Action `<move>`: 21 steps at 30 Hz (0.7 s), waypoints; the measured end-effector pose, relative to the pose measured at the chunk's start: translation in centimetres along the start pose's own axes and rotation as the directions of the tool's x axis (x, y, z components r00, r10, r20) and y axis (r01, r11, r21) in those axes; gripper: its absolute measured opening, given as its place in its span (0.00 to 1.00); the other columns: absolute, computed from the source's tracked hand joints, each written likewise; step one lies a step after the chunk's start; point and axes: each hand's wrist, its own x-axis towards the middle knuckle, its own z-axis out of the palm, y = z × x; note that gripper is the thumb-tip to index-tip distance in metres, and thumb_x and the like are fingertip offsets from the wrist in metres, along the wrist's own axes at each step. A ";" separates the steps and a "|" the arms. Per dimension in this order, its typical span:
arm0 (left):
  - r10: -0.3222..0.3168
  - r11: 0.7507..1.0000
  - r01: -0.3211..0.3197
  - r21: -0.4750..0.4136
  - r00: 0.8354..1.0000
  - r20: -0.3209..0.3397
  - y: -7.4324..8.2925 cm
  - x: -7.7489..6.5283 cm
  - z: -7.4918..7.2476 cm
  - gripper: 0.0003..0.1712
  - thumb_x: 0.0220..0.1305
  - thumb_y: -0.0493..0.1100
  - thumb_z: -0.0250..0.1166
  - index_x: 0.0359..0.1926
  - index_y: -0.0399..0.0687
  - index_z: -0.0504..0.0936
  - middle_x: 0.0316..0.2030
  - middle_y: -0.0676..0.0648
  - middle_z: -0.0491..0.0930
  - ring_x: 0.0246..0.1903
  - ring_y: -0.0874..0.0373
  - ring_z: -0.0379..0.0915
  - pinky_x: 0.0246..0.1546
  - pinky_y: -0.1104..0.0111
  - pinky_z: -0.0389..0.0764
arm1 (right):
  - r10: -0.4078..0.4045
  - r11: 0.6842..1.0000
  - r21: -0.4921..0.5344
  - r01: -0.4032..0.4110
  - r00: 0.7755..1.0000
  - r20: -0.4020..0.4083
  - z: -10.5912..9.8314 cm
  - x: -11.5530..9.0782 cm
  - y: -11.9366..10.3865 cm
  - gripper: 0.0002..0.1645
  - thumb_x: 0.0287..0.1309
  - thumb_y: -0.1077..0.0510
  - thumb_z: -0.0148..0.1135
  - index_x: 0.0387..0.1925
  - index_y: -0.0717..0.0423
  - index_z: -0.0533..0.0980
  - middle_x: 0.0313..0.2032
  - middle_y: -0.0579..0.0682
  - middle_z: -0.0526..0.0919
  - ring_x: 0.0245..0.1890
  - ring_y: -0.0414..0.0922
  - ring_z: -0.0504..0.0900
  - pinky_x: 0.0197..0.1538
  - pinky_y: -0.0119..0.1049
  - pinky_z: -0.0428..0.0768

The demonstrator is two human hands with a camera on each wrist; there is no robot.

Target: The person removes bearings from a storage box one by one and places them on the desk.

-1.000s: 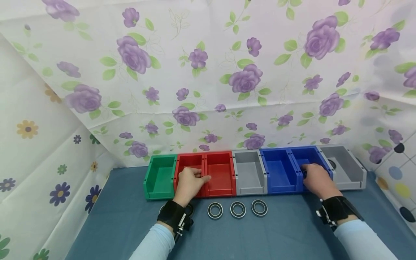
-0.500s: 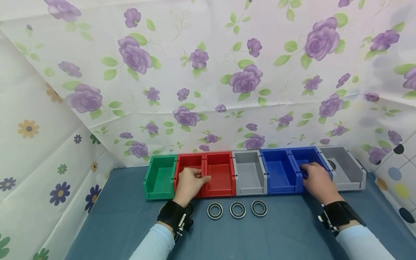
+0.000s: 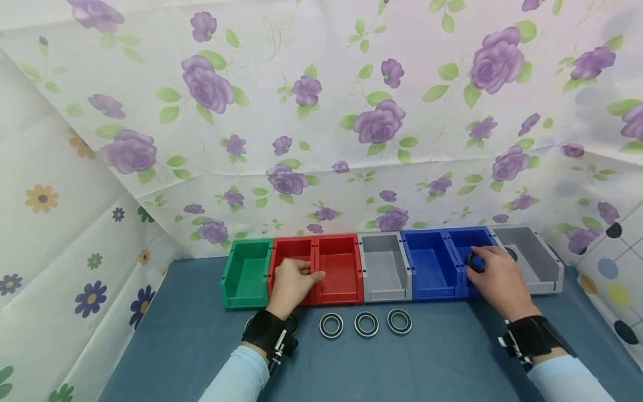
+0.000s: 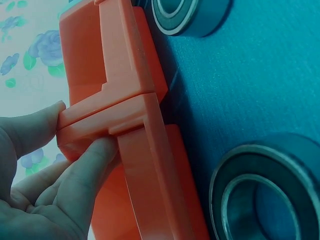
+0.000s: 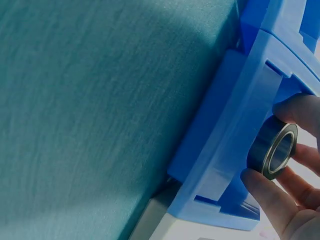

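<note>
My right hand [image 3: 497, 282] pinches a ball bearing [image 5: 260, 149] between thumb and fingertips; it is tilted, its open ring face showing in the right wrist view. The bearing is over the right-hand blue bin [image 5: 225, 167], near its front lip. My left hand [image 3: 292, 286] grips the adjoining side walls of two red bins, the left red bin [image 3: 293, 245] and the right red bin [image 3: 339, 271]. In the left wrist view the thumb is on one side of these walls and the fingers [image 4: 102, 150] on the other.
The bins stand in a row: green bin [image 3: 251, 273], red ones, grey bin [image 3: 384, 262], blue ones, and an end grey bin [image 3: 540, 262] with a bearing inside. In front lie several bearings, including a left bearing [image 3: 323, 326] and a right bearing [image 3: 390, 322]; others are partly behind the left wrist.
My right hand has lifted slightly and shifted right within the blue bin area, bringing the bearing into clearer view. The left hand stays on the red bins.
</note>
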 end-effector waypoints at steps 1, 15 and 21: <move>0.000 1.000 0.000 0.001 1.000 -0.001 0.0 0.0 0.0 0.28 0.48 0.51 0.72 0.47 0.37 0.81 0.32 0.49 0.81 0.29 0.62 0.77 0.30 0.70 0.78 | 0.011 1.000 0.004 -0.011 1.000 -0.003 -0.1 -0.1 -0.1 0.30 0.49 0.57 0.68 0.53 0.66 0.73 0.49 0.67 0.71 0.51 0.63 0.68 0.48 0.59 0.70; -0.003 1.000 0.003 -0.004 1.000 -0.003 -0.3 0.2 0.2 0.28 0.49 0.52 0.72 0.47 0.38 0.81 0.33 0.49 0.81 0.30 0.62 0.77 0.30 0.69 0.78 | -0.056 0.996 0.052 0.067 0.979 -0.195 -2.1 -0.9 -1.5 0.30 0.45 0.55 0.71 0.51 0.60 0.75 0.48 0.62 0.73 0.47 0.57 0.72 0.40 0.53 0.76; -0.007 1.000 0.007 0.001 1.000 -0.005 -0.3 0.2 0.3 0.27 0.49 0.51 0.72 0.47 0.38 0.81 0.34 0.48 0.81 0.31 0.61 0.77 0.31 0.69 0.78 | -0.108 0.989 0.068 0.130 0.960 -0.257 -3.3 -1.3 -3.3 0.29 0.42 0.55 0.73 0.49 0.57 0.75 0.45 0.57 0.74 0.45 0.53 0.72 0.39 0.51 0.76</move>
